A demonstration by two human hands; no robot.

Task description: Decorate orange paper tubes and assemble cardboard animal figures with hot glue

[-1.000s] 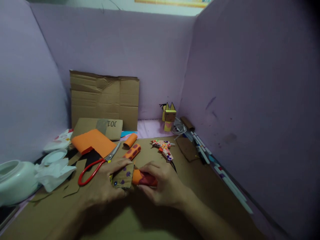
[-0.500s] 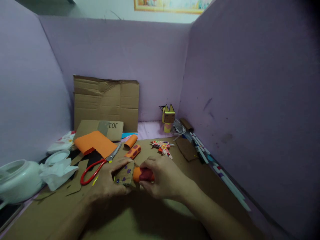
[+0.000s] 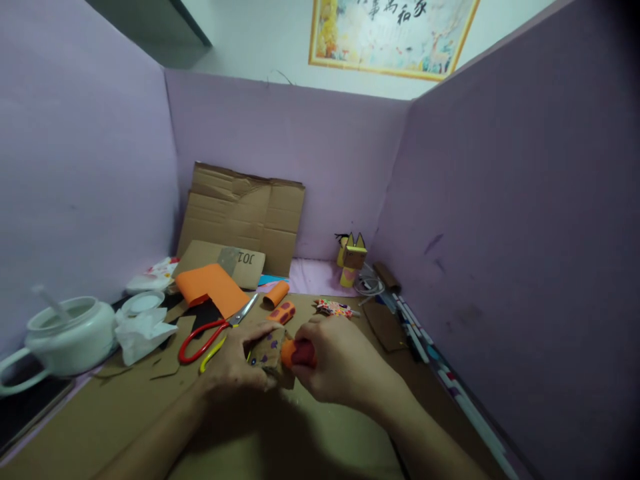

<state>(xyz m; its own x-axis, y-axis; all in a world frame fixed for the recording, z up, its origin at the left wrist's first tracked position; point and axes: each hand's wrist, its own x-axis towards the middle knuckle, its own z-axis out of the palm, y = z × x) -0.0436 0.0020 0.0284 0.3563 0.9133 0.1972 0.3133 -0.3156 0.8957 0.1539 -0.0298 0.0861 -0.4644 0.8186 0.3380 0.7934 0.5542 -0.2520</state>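
Note:
A small brown cardboard piece [image 3: 267, 348] with purple spots sits between the thumb and fingers of my left hand [image 3: 231, 363]. My right hand [image 3: 345, 360] pinches a small orange paper roll [image 3: 287, 353] with a dark red part [image 3: 304, 354]; the roll's near end is against the cardboard piece. My fingers hide how the two are joined. Just beyond are a spotted orange roll [image 3: 282, 312] and a plain orange roll [image 3: 277, 294]. Scissors [image 3: 203, 341] with a red handle lie left of my left hand, a yellow loop beside them.
A flower-patterned, gun-shaped tool [image 3: 336, 307] lies behind my right hand. A yellow cat-like paper figure [image 3: 354, 257] stands at the back. Orange paper [image 3: 213, 285], tissue [image 3: 143, 337] and a white pot [image 3: 75, 340] occupy the left. Markers [image 3: 453, 383] line the right wall.
The camera view has tilted upward and turned, so the scene sits lower and further right. Both hands keep their hold, the orange roll still against the spotted cardboard piece.

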